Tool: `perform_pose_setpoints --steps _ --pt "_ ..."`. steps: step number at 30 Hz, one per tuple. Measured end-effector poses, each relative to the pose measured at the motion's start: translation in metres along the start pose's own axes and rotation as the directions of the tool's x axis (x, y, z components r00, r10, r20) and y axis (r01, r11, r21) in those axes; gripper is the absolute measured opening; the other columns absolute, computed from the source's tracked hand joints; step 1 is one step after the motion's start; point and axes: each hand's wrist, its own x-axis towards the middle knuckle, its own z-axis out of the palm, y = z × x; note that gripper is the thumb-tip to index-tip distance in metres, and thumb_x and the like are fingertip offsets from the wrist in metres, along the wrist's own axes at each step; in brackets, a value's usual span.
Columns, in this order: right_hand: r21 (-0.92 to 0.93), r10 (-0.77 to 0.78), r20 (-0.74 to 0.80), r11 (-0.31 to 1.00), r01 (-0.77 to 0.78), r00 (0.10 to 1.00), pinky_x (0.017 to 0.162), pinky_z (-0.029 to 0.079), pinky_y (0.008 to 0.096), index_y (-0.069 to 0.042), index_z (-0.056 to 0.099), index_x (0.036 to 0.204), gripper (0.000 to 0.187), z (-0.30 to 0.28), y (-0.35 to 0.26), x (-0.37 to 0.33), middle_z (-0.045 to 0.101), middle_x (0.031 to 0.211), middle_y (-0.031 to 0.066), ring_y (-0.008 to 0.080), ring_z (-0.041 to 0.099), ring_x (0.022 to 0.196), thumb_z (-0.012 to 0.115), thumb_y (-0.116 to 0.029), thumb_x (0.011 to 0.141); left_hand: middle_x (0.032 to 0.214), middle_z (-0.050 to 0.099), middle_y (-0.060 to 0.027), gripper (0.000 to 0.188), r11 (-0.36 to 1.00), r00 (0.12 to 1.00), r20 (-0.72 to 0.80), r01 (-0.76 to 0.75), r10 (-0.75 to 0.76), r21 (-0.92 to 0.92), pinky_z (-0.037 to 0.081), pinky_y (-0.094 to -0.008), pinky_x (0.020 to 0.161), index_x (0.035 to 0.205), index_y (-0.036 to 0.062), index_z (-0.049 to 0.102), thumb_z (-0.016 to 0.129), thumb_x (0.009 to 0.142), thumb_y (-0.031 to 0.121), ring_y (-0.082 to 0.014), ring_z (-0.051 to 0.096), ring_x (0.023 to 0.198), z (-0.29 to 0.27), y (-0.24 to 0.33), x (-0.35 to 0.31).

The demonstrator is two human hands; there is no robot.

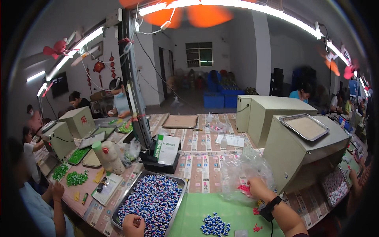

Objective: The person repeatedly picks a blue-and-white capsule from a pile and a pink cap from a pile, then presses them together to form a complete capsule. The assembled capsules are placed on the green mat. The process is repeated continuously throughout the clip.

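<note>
Two hands in view, both yours, and they're nowhere near each other. Using the green mat (221,207) as the anchor: your left hand (133,226) is just off its left edge, down in the metal tray (178,205), fingers curled into the heap of blue, white and pink small pieces (152,199). Whether it's actually pinching any of them I can't tell, the fingers are buried.

Your right hand (258,187) is at the mat's far right corner, closed around the crumpled clear plastic bag (242,173), which stands puffed up on the back edge of the mat. There are pink bits (244,189) inside the bag, right by your fingers. A black wrist strap (271,207) sits on that arm with a cable hanging off it.

On the mat itself, near the front, there's a little pile of blue and white pieces (215,226), and a few loose pink ones (257,228) to its right.

Beyond the mat's right side stands a beige box machine (300,158) with a flat tray on top. Off to the mat's left, past the metal tray, another person's arm (59,205) rests by green pieces (75,178) on the table.
</note>
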Motion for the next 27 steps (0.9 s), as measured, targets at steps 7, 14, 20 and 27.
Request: perform_pose_setpoints --steps 7,14,20,27 --pt "0.111 -0.224 0.006 0.969 0.222 0.975 0.083 0.050 0.0451 0.000 0.069 0.091 0.015 0.015 0.002 0.027 0.066 0.098 0.0233 0.0401 0.063 0.091 0.066 -0.005 0.078 0.093 0.060 -0.0150 0.022 0.989 0.979 -0.142 -0.146 0.146 0.010 0.049 -0.0372 0.073 0.102 0.0015 0.065 0.071 0.082 0.010 -0.0273 0.062 0.079 0.021 0.017 0.002" --pt "0.123 -0.051 -0.092 0.991 0.062 0.994 0.077 0.051 0.0455 -0.001 0.069 0.088 0.014 0.056 0.047 0.061 0.065 0.085 0.0217 0.0371 0.065 0.086 0.059 -0.007 0.080 0.104 0.061 -0.0106 0.018 0.894 0.900 0.143 -0.370 0.412 -0.252 0.051 -0.0310 0.063 0.103 0.0015 0.066 0.068 0.087 0.008 -0.0216 0.063 0.076 0.065 0.083 -0.033" --pt "0.053 -0.110 -0.144 0.992 0.118 0.983 0.063 0.049 0.0454 0.000 0.064 0.075 0.010 0.052 0.088 0.046 0.065 0.072 0.0207 0.0386 0.063 0.069 0.067 -0.009 0.073 0.108 0.063 -0.0115 0.015 0.856 0.817 0.255 -0.492 0.517 -0.157 0.052 -0.0312 0.066 0.103 0.0003 0.067 0.066 0.089 0.006 -0.0207 0.064 0.075 0.068 0.079 -0.054" --pt "0.391 -0.098 -0.123 0.910 0.139 0.987 0.060 0.047 0.0361 -0.001 0.062 0.084 0.013 -0.018 0.023 0.042 0.062 0.070 0.0133 0.0218 0.057 0.063 0.065 -0.013 0.084 0.108 0.063 -0.0105 0.018 0.830 0.778 0.287 -0.519 0.558 -0.206 0.055 -0.0338 0.071 0.105 0.0055 0.065 0.068 0.088 0.013 -0.0250 0.066 0.089 0.064 0.089 -0.049"
